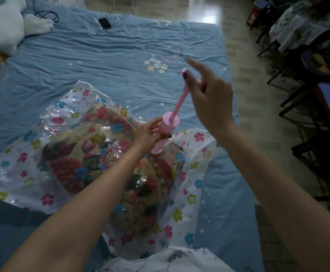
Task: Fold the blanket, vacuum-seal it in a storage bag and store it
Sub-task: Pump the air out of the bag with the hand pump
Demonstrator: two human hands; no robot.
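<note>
Pump standing on the bag, mid-bed, both hands on it.

The storage bag [93, 154] is lying across the near half of the bed [111, 55], with the folded blanket [101, 154] sitting inside it. The hand pump [165, 132] is standing tilted on the bag's right part, its rod [180, 101] sticking up and away. The left hand [146, 134] is holding the pump's barrel from the left; the right hand [209, 99] is gripping the rod's handle above and to the right. Far behind, a phone [105, 23] is lying on the bed, a cable [48, 15] to its left, a plush toy [5, 26] in the far-left corner. Chairs [307, 107] are standing on the floor [244, 75] to the bed's right.
</note>
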